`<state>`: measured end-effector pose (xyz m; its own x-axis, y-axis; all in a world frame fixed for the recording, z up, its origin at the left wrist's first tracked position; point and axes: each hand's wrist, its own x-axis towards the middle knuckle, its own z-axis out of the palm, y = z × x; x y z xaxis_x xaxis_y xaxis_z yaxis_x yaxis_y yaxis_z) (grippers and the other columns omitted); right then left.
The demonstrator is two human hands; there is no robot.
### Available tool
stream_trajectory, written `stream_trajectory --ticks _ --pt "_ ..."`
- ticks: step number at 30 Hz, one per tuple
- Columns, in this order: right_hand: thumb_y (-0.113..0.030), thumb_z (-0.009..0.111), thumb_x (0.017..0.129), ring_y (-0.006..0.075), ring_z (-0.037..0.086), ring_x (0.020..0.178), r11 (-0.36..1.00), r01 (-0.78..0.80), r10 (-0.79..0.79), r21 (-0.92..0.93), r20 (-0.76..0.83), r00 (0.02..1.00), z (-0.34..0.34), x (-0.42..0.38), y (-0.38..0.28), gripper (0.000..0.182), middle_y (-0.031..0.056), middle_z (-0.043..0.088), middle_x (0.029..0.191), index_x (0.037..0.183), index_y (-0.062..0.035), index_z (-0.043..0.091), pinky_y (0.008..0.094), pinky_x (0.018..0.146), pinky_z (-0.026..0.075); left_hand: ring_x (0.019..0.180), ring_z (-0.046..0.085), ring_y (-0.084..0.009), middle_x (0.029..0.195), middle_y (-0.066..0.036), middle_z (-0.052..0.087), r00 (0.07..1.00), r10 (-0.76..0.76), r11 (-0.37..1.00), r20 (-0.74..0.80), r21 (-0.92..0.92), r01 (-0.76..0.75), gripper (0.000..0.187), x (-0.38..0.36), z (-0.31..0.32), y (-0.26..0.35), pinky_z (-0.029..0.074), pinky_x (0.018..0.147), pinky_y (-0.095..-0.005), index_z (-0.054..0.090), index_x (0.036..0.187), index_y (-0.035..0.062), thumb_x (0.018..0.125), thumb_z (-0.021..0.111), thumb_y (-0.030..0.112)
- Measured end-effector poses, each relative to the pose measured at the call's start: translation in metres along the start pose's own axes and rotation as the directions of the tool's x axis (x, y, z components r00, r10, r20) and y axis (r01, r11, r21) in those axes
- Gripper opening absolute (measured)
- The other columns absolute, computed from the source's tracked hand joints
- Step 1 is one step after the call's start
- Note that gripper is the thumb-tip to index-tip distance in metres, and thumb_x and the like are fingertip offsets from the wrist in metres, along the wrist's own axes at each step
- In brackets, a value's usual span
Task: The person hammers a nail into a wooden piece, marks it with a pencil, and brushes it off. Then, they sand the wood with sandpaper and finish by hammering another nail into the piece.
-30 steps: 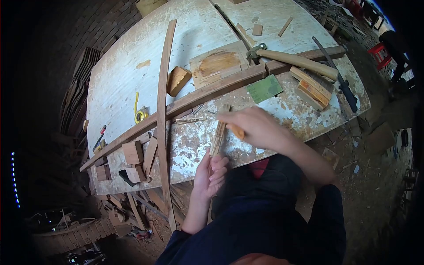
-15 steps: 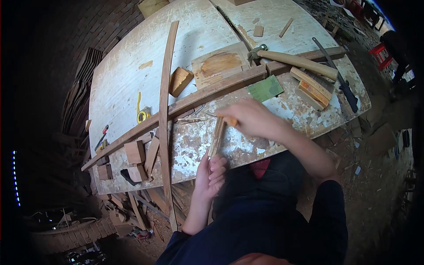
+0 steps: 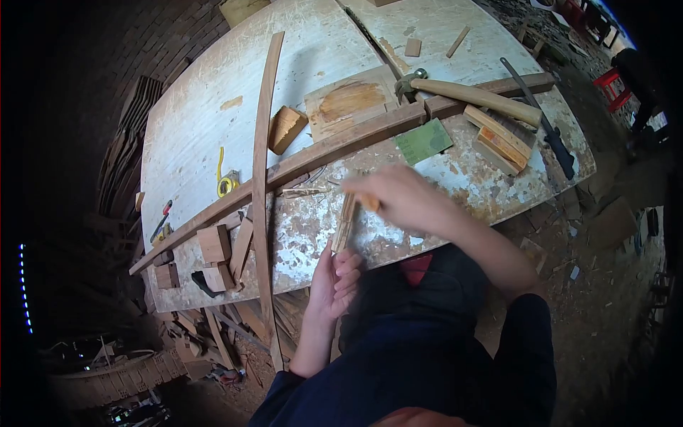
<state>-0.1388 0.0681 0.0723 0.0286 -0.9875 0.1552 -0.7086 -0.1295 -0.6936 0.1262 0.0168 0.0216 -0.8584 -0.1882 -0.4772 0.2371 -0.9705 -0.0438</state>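
Note:
My left hand (image 3: 333,283) is closed around the lower end of a narrow, carved-looking wood piece (image 3: 344,226), which points away from me over the bench edge. Above its far end, my right hand (image 3: 402,193) grips a small tool with an orange handle (image 3: 368,202). Motion smears that hand, and the kind of tool is hard to make out. A thin splintered wood piece (image 3: 306,192) lies to the left of the work. Just beyond my right hand rests a green sheet (image 3: 424,141), perhaps sandpaper.
A long wooden beam (image 3: 334,154) crosses the worn bench (image 3: 192,128), with a thin curved strip (image 3: 262,156) over it. A hammer (image 3: 477,99), a dark file (image 3: 530,96), a tape measure (image 3: 228,184) and several wood blocks (image 3: 213,244) lie around.
My right hand has shifted very slightly and looks more blurred, still at the far end of the wood piece. My left hand keeps its hold. The whole view has moved a little.

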Motion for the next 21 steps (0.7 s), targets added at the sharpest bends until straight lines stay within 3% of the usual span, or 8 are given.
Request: stream_trajectory --ticks 3,6,8,9,13,16,17,21 --pt "-0.004 0.073 0.087 0.0384 0.079 0.091 0.975 0.077 -0.114 -0.209 -0.17 0.979 0.03 -0.005 -0.009 0.04 0.0161 0.079 0.096 0.127 -0.0109 0.072 0.0503 0.077 0.063 0.047 0.042 -0.0092 0.078 0.0 0.045 1.0 0.008 1.0 0.017 0.028 -0.008 0.047 0.0 0.008 -0.004 0.036 0.033 -0.0215 0.046 0.094 0.014 0.12 0.038 0.051" --pt "-0.001 0.073 0.085 0.0373 0.08 0.095 0.974 0.152 -0.178 -0.167 -0.149 0.973 0.031 -0.017 -0.028 0.047 0.0183 0.079 0.105 0.132 -0.0092 0.07 0.0497 0.079 0.064 0.047 0.043 -0.0092 0.078 0.0 0.045 1.0 -0.003 1.0 -0.002 0.031 0.003 0.047 -0.002 0.007 0.0 0.036 0.033 -0.0214 0.046 0.094 0.0143 0.12 0.038 0.053" --pt "0.001 0.074 0.082 0.0365 0.08 0.108 0.999 -0.035 0.036 -0.012 0.125 0.991 0.0 -0.006 -0.014 0.055 0.0197 0.079 0.124 0.137 -0.0047 0.068 0.0476 0.086 0.066 0.048 0.043 -0.0092 0.078 0.0 0.045 1.0 -0.012 0.999 0.0 0.045 0.012 0.048 -0.002 0.002 0.001 0.036 0.033 -0.0214 0.046 0.094 0.0144 0.12 0.038 0.053" --pt "-0.001 0.075 0.083 0.0347 0.077 0.119 0.992 -0.067 0.073 -0.11 0.048 0.996 -0.006 0.004 -0.002 0.056 0.0205 0.074 0.136 0.138 -0.0007 0.067 0.0456 0.091 0.067 0.048 0.043 -0.0093 0.078 0.0 0.045 1.0 -0.013 0.998 0.006 0.064 0.013 0.048 -0.001 0.001 -0.001 0.036 0.033 -0.0214 0.046 0.094 0.0144 0.12 0.038 0.054" --pt "-0.002 0.075 0.086 0.0339 0.079 0.113 0.936 0.197 -0.207 -0.29 -0.005 0.978 0.028 -0.02 -0.046 0.052 0.0193 0.078 0.127 0.137 -0.0024 0.067 0.0442 0.088 0.066 0.049 0.043 -0.0094 0.078 0.0 0.045 0.997 0.036 0.993 -0.064 0.116 -0.029 0.049 -0.002 0.002 0.003 0.037 0.034 -0.0215 0.047 0.094 0.014 0.12 0.038 0.055" --pt "-0.002 0.074 0.086 0.0351 0.079 0.108 0.998 -0.046 0.057 -0.049 0.251 0.966 -0.002 0.0 -0.025 0.053 0.0196 0.077 0.128 0.139 -0.0019 0.068 0.0438 0.087 0.066 0.049 0.043 -0.0095 0.077 0.0 0.045 1.0 -0.009 0.999 -0.021 0.05 0.01 0.05 0.002 -0.006 0.004 0.036 0.034 -0.0214 0.047 0.093 0.0135 0.12 0.038 0.054" --pt "-0.001 0.074 0.086 0.0336 0.079 0.11 0.996 -0.064 0.068 -0.068 0.067 0.995 -0.003 0.005 -0.003 0.054 0.0199 0.077 0.129 0.14 -0.003 0.069 0.044 0.088 0.066 0.049 0.043 -0.0095 0.077 0.0 0.045 1.0 -0.006 0.998 -0.015 0.055 0.006 0.05 0.002 -0.005 0.001 0.036 0.033 -0.0213 0.047 0.093 0.0135 0.12 0.038 0.054" --pt "0.0 0.074 0.085 0.0303 0.077 0.118 0.927 0.144 -0.144 -0.346 0.027 0.989 0.029 -0.014 -0.039 0.059 0.02 0.077 0.131 0.143 -0.0053 0.068 0.0442 0.092 0.067 0.049 0.043 -0.0095 0.077 0.001 0.045 0.997 0.04 0.989 -0.064 0.143 -0.031 0.05 0.001 -0.002 0.006 0.036 0.033 -0.0213 0.047 0.093 0.0136 0.12 0.037 0.055"
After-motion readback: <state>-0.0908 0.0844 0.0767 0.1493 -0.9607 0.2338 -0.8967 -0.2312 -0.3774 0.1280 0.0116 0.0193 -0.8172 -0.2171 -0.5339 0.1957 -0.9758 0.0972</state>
